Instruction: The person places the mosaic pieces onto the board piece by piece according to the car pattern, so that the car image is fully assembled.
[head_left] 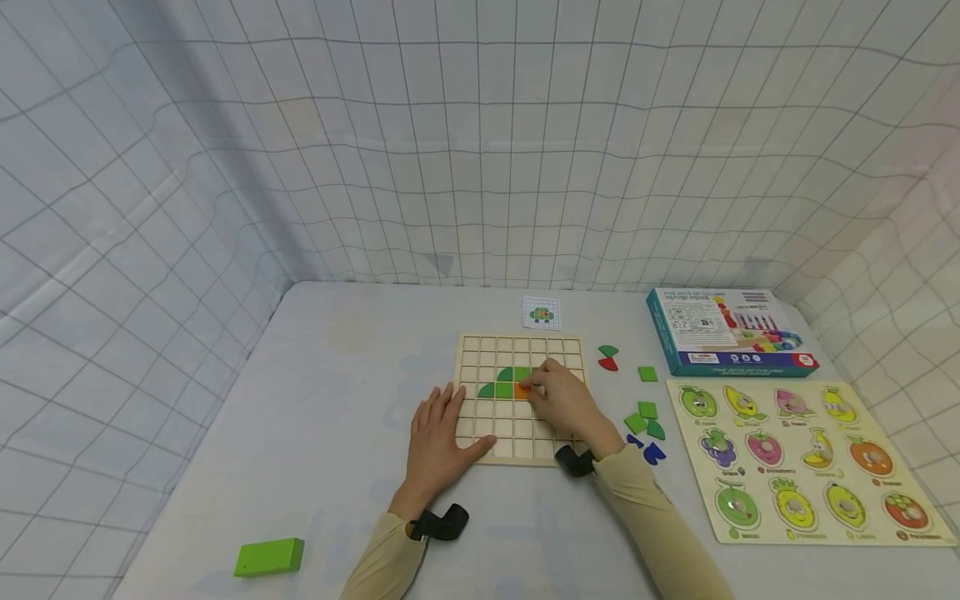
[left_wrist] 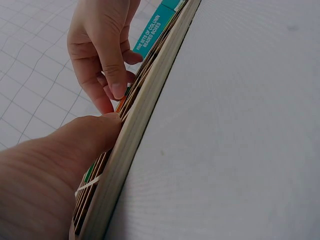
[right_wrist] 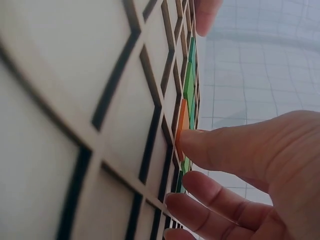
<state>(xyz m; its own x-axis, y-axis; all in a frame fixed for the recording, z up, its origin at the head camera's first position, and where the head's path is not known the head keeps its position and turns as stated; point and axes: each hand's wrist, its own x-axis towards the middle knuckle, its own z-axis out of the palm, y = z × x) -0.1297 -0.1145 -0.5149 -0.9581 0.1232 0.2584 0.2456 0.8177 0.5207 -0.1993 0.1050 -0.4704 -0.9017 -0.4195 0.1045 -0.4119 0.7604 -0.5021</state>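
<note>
A wooden grid board (head_left: 517, 433) lies on the white table. Green pieces (head_left: 510, 379) fill a few cells near its middle, and an orange piece (head_left: 522, 391) sits just right of them. My right hand (head_left: 536, 385) reaches over the board and pinches the orange piece at its cell. In the right wrist view the thumb (right_wrist: 235, 145) touches the orange piece (right_wrist: 181, 127), which stands tilted at the cell, below the green pieces (right_wrist: 189, 82). My left hand (head_left: 438, 425) lies flat with straight fingers on the board's left edge. In the left wrist view the right hand (left_wrist: 107, 95) is above the board edge (left_wrist: 135, 145).
A pattern card (head_left: 542, 312) lies behind the board. Loose green, red and blue pieces (head_left: 643, 417) are scattered to its right. Further right are a teal box (head_left: 723, 332) and a fruit peg puzzle (head_left: 802, 458). A green block (head_left: 270, 557) rests at the front left. Grid-patterned walls enclose the table.
</note>
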